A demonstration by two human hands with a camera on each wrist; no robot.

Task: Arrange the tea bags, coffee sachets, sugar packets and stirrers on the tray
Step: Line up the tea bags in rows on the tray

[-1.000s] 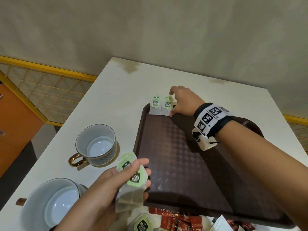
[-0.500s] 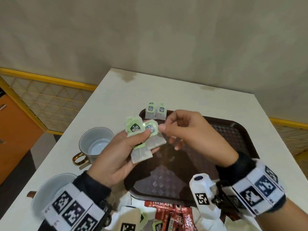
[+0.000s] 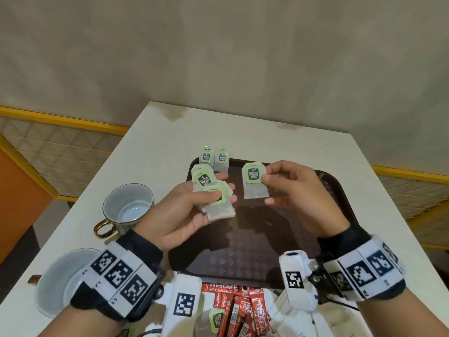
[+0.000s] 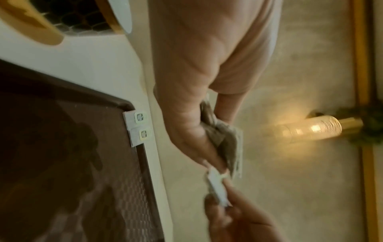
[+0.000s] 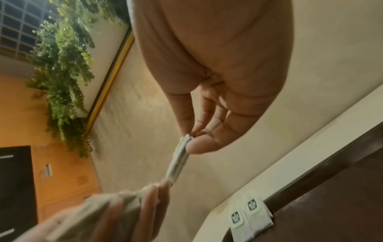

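Observation:
A dark brown tray [image 3: 335, 190] lies on the white table. Two green-tagged tea bags [image 3: 215, 160] lean side by side on its far left rim, also the tea bags [image 4: 137, 128] in the left wrist view and the tea bags [image 5: 248, 216] in the right wrist view. My left hand [image 3: 194, 210] holds a small stack of tea bags [image 3: 213, 198] above the tray's left side. My right hand [image 3: 286, 188] pinches a single tea bag [image 3: 255, 182] by its tag, just right of the stack. Red coffee sachets [image 3: 240, 305] lie at the table's near edge.
Two empty cups stand left of the tray: a gold-handled cup [image 3: 126, 207] and a larger cup [image 3: 60, 283] nearer me. White packets [image 3: 291, 322] and a loose tea bag [image 3: 216, 319] lie with the sachets by the near edge. The wall is close behind the table.
My right hand came back from the far rim, met the left hand, and drew one tea bag off the stack to the right. Both hands rose toward me.

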